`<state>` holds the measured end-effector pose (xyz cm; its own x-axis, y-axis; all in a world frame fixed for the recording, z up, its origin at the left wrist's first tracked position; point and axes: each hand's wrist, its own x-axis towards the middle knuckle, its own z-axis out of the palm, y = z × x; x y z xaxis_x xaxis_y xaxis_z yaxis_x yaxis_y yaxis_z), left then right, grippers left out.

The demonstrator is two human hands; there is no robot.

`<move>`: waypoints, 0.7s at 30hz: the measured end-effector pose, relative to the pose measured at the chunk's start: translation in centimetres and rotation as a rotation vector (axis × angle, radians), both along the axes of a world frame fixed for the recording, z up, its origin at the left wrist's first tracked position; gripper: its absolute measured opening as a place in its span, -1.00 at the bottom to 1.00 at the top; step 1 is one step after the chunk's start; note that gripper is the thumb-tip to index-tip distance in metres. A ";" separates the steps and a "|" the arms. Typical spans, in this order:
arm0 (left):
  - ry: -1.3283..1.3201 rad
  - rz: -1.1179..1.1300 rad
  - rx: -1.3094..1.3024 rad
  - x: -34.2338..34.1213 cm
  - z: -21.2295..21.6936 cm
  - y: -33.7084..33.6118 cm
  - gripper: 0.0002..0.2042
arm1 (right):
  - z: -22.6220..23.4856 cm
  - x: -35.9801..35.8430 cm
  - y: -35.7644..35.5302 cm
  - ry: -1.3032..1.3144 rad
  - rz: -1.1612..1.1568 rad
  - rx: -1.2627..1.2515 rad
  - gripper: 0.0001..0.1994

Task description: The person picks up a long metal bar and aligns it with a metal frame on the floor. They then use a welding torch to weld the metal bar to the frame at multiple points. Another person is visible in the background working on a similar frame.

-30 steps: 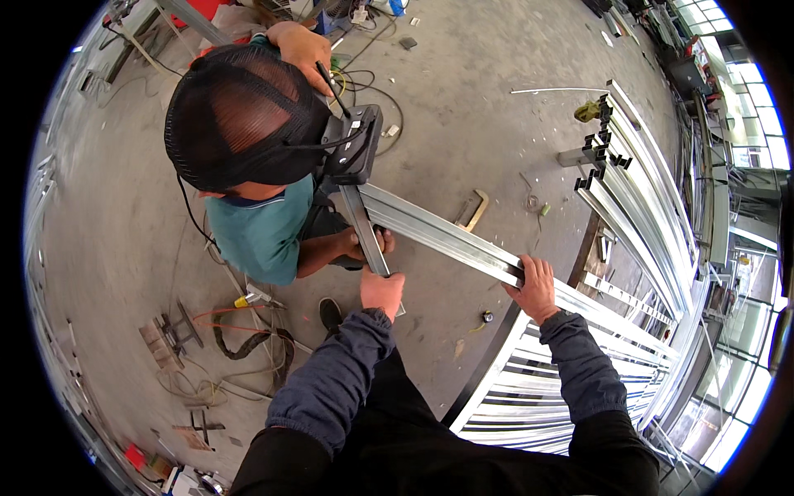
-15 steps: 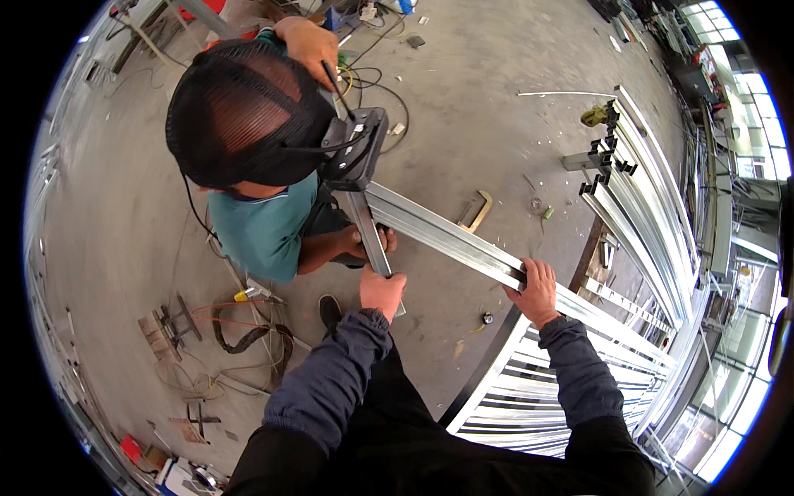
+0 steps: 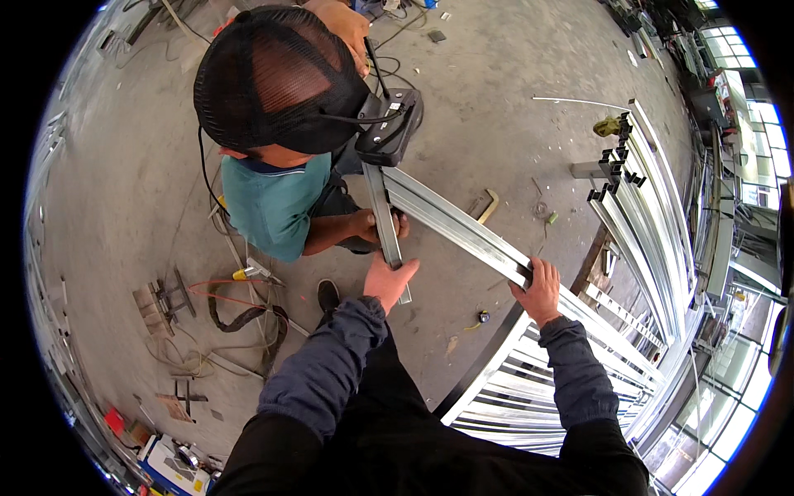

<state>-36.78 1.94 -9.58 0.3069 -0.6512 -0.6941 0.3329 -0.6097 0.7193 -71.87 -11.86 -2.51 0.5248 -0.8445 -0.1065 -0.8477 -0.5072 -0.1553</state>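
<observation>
My left hand (image 3: 387, 283) is closed round the near end of a narrow silver metal bar (image 3: 382, 211). At my right, my right hand (image 3: 539, 291) grips the near end of a long grooved aluminium profile (image 3: 463, 230), fingers over its top. Bar and profile come close together at their far ends, beneath a black device on a co-worker's cap (image 3: 277, 83); whether they touch there is hidden. The co-worker, in a teal shirt, bends beside the bar, with a hand (image 3: 364, 225) against it. The co-worker's other hand (image 3: 343, 29) is raised near the cap.
Several silver profiles (image 3: 529, 388) lie side by side on a rack at the lower right. More profiles (image 3: 653, 240) are stacked beyond. A clamp (image 3: 491, 205) and a tape measure (image 3: 484, 317) lie on the floor. Hoses and cables (image 3: 236, 318) tangle at left.
The co-worker's head and cap have shifted right in the view. The far ends of bar and profile also appear further right. Both my hands keep their grip.
</observation>
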 end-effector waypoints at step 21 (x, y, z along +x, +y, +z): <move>-0.552 -0.593 0.831 12.9 4.5 63.3 -0.66 | 2.0 -0.6 0.0 -0.119 0.000 -0.052 -0.31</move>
<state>-23.86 65.25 -5.12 0.5005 -0.2000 -0.8423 -0.3971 -0.9176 -0.0180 -72.44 -11.88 -0.53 0.5310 -0.8473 0.0010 -0.8248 -0.5172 -0.2283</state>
